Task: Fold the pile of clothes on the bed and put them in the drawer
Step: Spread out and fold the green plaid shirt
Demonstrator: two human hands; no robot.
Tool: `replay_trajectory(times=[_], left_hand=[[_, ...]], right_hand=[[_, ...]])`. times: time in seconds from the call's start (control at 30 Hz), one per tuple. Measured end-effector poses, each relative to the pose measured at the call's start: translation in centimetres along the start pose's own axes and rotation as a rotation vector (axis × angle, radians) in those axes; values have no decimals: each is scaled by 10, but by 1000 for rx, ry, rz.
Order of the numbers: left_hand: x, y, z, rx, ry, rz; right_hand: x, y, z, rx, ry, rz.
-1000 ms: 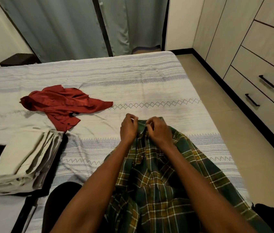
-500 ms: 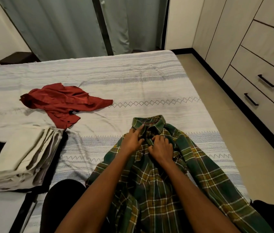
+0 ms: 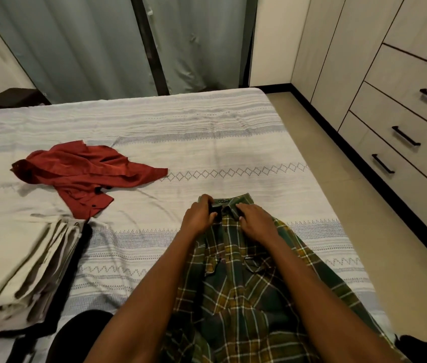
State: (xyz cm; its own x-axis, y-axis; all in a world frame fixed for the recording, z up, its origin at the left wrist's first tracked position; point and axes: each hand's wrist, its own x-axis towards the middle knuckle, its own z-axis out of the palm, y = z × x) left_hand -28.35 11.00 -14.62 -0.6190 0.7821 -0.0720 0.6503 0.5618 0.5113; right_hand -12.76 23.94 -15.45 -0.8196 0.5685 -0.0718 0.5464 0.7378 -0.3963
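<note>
A green and yellow plaid shirt (image 3: 236, 292) lies front-up on the bed (image 3: 207, 142), collar away from me. My left hand (image 3: 198, 215) grips the left side of the collar with curled fingers. My right hand (image 3: 255, 217) lies on the right side of the collar, fingers curled over the cloth. A crumpled red shirt (image 3: 86, 171) sits further left on the bed. The drawers (image 3: 406, 142) with black handles are in the wardrobe on the right, all closed.
A stack of folded beige cloth (image 3: 21, 271) rests on a dark garment at the bed's left near edge. Tiled floor (image 3: 380, 231) runs between bed and wardrobe. Grey curtains (image 3: 102, 43) hang behind the bed, a dark side table (image 3: 13, 98) at far left.
The plaid shirt was lowered from a held-up bunch onto the bed and spread out. Both hands moved from its chest up to the collar.
</note>
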Motion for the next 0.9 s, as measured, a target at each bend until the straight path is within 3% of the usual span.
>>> replay_trajectory(times=[0.13, 0.27, 0.47, 0.57, 0.77, 0.9], left_hand=[[0, -15, 17, 139, -2, 45], [0, -32, 37, 367, -98, 43], [2, -32, 43, 394, -153, -11], [3, -25, 38, 345, -189, -14], [-17, -33, 28, 307, -51, 111], [-39, -31, 32, 259, 110, 99]], right_hand=[[26, 10, 21, -140, -237, 6], [38, 16, 26, -204, -253, 32], [44, 21, 33, -192, -279, 49], [42, 13, 29, -148, -212, 59], [3, -8, 38, -52, 311, -81], [-11, -33, 44, -206, 207, -22]])
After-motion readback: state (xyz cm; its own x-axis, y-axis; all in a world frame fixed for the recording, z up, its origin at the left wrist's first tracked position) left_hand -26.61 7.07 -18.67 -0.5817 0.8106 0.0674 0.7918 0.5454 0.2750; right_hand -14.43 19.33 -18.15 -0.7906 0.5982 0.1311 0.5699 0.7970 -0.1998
